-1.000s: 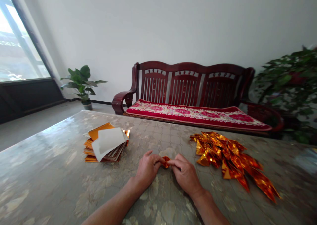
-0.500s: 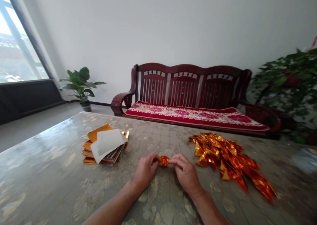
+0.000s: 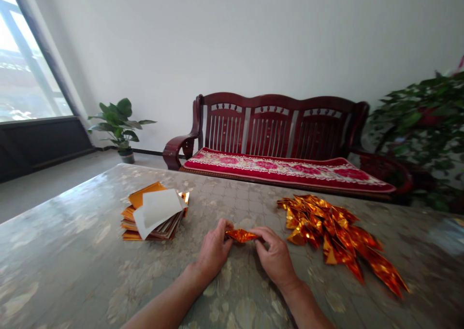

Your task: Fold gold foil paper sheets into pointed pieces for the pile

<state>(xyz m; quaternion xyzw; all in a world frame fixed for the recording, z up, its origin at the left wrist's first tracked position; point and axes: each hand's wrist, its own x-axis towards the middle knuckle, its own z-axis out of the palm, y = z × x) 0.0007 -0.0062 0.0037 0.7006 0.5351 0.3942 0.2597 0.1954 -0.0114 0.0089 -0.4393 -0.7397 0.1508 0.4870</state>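
A small folded piece of shiny orange foil paper (image 3: 241, 236) is stretched between my two hands, above the middle of the table. My left hand (image 3: 214, 246) pinches its left end, and my right hand (image 3: 274, 255) pinches its right end. To the left lies a stack of foil paper sheets (image 3: 155, 212), orange and white, with a white side on top. A heap of folded orange foil pieces (image 3: 335, 232) lies to the right of my right hand.
The table (image 3: 79, 266) has a glossy, flower-patterned cover. A clear plastic item (image 3: 447, 235) lies at its right edge. Beyond stands a dark red wooden bench (image 3: 271, 126) with a red patterned cushion (image 3: 290, 167), between potted plants (image 3: 118, 126).
The foil piece between my hands shows longer and more spread out. My left fingers have shifted slightly up and to the left, uncovering more of its left end.
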